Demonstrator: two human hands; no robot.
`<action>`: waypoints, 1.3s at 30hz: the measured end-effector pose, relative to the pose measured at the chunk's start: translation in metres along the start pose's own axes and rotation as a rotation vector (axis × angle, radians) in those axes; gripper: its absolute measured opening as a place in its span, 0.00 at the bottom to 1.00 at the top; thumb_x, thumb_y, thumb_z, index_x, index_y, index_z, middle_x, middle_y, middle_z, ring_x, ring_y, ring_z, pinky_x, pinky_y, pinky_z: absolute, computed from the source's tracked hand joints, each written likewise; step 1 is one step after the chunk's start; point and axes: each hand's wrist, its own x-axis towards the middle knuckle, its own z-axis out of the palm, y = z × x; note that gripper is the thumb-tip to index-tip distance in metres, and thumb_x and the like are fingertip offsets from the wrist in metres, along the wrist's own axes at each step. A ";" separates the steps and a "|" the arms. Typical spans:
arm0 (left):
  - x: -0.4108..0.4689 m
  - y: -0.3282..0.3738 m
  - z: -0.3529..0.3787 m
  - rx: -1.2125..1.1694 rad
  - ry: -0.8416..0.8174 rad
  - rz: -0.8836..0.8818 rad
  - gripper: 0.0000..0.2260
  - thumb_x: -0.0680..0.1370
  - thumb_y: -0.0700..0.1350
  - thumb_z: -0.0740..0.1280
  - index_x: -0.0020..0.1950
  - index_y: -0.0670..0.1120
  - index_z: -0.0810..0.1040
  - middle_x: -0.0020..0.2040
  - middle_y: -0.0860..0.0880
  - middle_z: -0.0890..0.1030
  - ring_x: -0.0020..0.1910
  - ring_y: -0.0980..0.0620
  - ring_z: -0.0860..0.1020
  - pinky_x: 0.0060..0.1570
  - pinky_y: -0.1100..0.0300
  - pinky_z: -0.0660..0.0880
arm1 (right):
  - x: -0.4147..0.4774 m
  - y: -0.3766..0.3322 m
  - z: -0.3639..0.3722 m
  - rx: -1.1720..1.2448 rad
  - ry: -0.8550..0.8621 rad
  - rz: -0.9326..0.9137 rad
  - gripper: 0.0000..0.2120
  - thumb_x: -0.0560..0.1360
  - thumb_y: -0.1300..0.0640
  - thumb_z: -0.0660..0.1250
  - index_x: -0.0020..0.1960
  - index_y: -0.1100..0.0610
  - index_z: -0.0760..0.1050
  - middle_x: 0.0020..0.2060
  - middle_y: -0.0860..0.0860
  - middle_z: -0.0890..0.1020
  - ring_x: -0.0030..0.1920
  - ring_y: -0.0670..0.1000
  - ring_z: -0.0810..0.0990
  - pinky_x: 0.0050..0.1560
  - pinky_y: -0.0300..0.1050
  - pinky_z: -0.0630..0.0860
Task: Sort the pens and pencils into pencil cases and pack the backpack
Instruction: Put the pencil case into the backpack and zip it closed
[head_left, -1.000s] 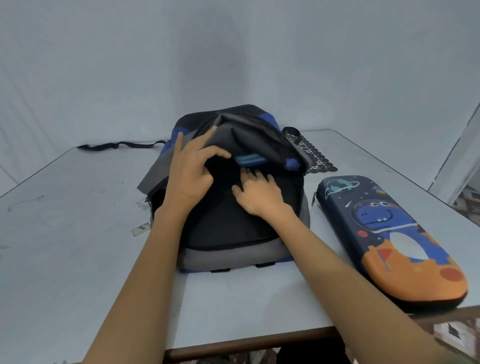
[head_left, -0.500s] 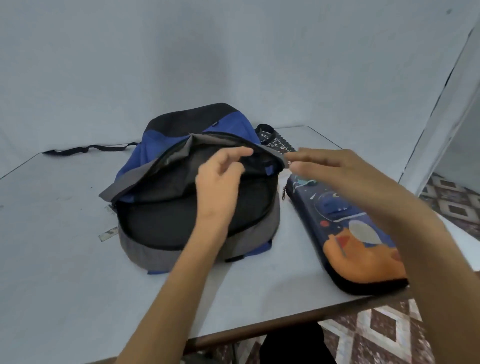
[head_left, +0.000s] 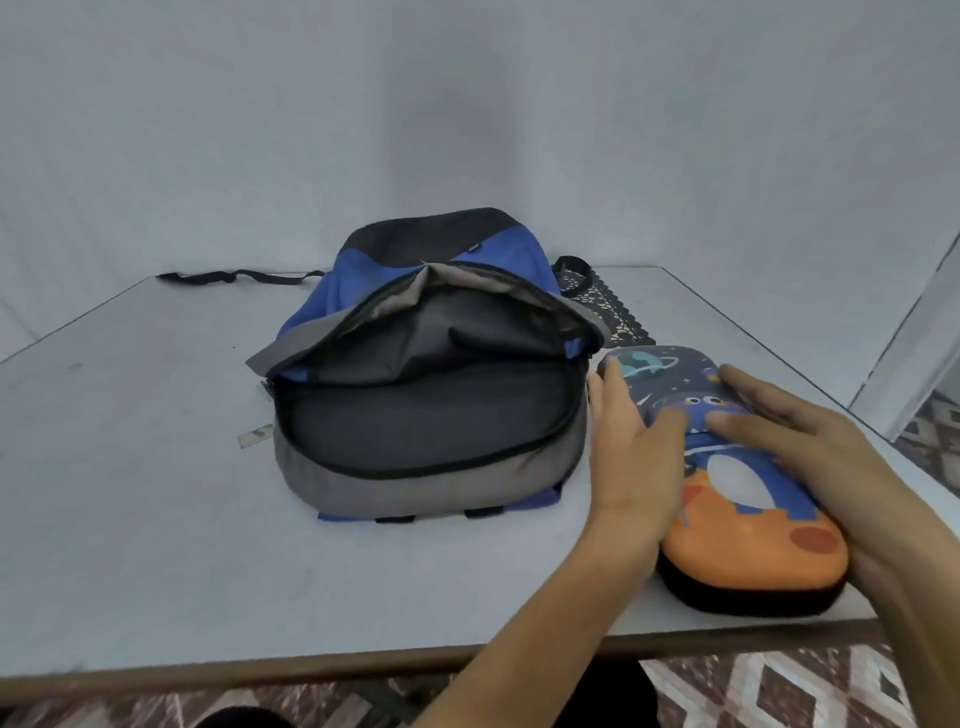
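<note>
A blue, black and grey backpack (head_left: 426, 467) lies flat in the middle of the table with its main compartment unzipped and gaping toward me; the inside looks dark. To its right lies a shut hard pencil case (head_left: 748, 545) with a dinosaur and planet print. My left hand (head_left: 631, 457) holds the case's left edge, fingers along the side and thumb over the top. My right hand (head_left: 810, 447) wraps over its right side, fingers and thumb across the lid. No loose pens or pencils show.
The grey table (head_left: 156, 493) ends close to me and just right of the case. A black patterned mat (head_left: 608, 306) lies behind the backpack, a black strap (head_left: 234, 277) trails at back left, and a small ruler piece (head_left: 254, 435) lies by the bag's left side.
Both hands left the backpack's opening and moved right onto the pencil case. The flap now rests open by itself, and my view has shifted to the right.
</note>
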 end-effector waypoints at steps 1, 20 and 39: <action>-0.002 0.008 -0.006 -0.005 0.003 0.018 0.33 0.63 0.54 0.63 0.69 0.67 0.65 0.75 0.49 0.64 0.72 0.46 0.67 0.67 0.44 0.69 | -0.001 -0.006 0.005 0.018 -0.012 -0.021 0.27 0.65 0.60 0.70 0.64 0.49 0.76 0.46 0.41 0.85 0.44 0.43 0.85 0.35 0.32 0.78; -0.036 0.077 -0.195 0.196 0.180 -0.034 0.22 0.79 0.40 0.65 0.70 0.56 0.66 0.56 0.61 0.78 0.51 0.61 0.81 0.43 0.68 0.77 | 0.000 0.015 0.187 0.186 -0.300 0.032 0.31 0.71 0.60 0.73 0.72 0.52 0.68 0.62 0.50 0.79 0.54 0.49 0.83 0.50 0.40 0.80; 0.072 0.079 -0.258 1.700 0.296 0.243 0.10 0.81 0.51 0.59 0.55 0.56 0.79 0.51 0.50 0.82 0.51 0.46 0.77 0.40 0.58 0.63 | -0.066 0.022 0.197 -0.958 -0.121 -0.834 0.35 0.58 0.32 0.65 0.63 0.43 0.76 0.71 0.52 0.70 0.70 0.60 0.69 0.45 0.56 0.80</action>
